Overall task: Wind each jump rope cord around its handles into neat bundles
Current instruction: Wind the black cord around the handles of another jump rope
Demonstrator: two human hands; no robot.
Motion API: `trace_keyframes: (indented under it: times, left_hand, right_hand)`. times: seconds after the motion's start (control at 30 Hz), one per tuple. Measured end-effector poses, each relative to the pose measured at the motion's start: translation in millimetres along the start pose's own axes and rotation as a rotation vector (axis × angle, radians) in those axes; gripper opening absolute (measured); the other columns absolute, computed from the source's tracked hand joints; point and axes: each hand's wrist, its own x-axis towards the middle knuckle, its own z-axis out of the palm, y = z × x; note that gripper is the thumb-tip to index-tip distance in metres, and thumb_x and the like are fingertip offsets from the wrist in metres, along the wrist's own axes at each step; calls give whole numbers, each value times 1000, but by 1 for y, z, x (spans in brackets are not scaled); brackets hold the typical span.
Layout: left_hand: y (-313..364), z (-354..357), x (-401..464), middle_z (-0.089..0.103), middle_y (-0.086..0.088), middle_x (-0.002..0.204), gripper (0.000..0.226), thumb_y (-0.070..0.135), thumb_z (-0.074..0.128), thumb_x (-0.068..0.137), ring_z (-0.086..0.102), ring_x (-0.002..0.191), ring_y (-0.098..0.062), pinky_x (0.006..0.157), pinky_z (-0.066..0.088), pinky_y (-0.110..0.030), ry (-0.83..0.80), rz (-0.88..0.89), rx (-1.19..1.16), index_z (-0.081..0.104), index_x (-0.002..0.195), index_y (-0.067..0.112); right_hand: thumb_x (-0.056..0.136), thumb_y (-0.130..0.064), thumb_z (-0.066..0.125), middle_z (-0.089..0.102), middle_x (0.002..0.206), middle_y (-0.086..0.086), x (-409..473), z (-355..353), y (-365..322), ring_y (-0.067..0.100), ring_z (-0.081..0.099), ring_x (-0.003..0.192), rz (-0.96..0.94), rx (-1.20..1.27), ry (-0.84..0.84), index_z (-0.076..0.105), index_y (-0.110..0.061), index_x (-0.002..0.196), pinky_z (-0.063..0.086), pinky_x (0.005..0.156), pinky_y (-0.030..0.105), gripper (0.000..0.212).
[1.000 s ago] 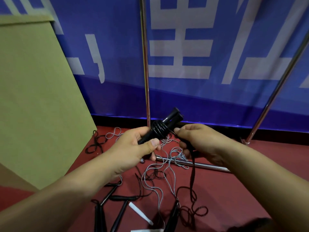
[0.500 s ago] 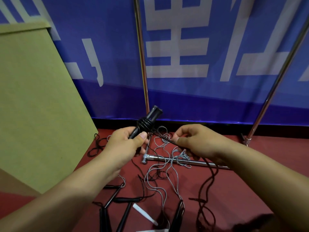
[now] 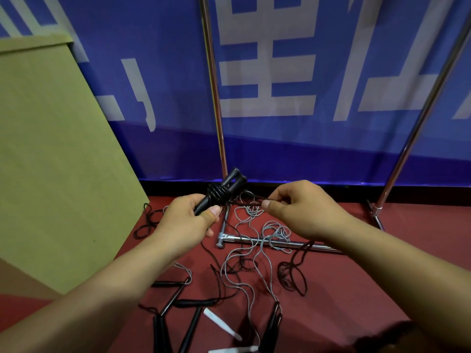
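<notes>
We find the winding step under way on one black rope. The left hand (image 3: pixel 188 220) holds the paired black handles (image 3: pixel 224 191) by their near end, its grip clamped round them with the thumb on top, and the handles point up and away toward the blue banner (image 3: pixel 280 72). Several tight turns of black cord (image 3: pixel 216 193) already sit round the middle of the handles. The right hand (image 3: pixel 298 207) has its grip pinched together on the free run of that cord just right of the handles. From there the cord passes under the hand and drops to loose black loops (image 3: pixel 293 273) on the red floor (image 3: pixel 356 289).

In our judgement the bundle is partly made, with a good length of cord left. The next move calls for carrying the pinched cord round the handles again, kept taut and laid beside the existing turns, while the left hand keeps both handles together. A slack pass could overlap or slip off the far end.

Other ropes wait on the floor: a tangled grey cord (image 3: pixel 254 250) lying over a metal stand foot (image 3: pixel 254 240), and several black handles (image 3: pixel 188 329) nearer to us.

We see no containers. A cardboard panel (image 3: pixel 51 149) leans at the left.
</notes>
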Motion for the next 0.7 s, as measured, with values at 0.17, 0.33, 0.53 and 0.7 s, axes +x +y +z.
trace_keyframes:
  times: [0.17,0.33,0.53,0.7]
  left_hand:
    - [-2,1,0,66,7,71,14,17,61,97,65,59,-13,68,52,-33,-29,-22,23,64,85,21]
    - [-1,1,1,67,6,70,13,17,60,98,63,58,-15,67,51,-36,-30,-69,-86,66,86,16]
    - [7,0,1,64,2,65,22,20,58,99,59,55,-13,63,48,-32,-95,-237,-386,65,82,9]
    - [12,1,-1,64,1,75,20,20,58,99,56,55,-10,62,49,-30,-148,-240,-471,66,83,12]
  right_hand:
    - [93,-35,62,73,84,-3,-2,-4,-2,15,66,81,-7,-51,103,76,-22,91,51,71,27,20]
    - [93,-25,60,61,70,-16,-2,-5,-1,-1,59,68,-39,-18,126,73,-30,105,38,56,5,18]
    - [93,-20,53,72,83,-5,2,-11,2,10,66,74,14,-50,143,74,-30,100,42,55,11,24]
    - [91,-21,53,60,59,-11,7,-17,5,1,51,40,44,0,188,72,-30,86,34,37,9,21]
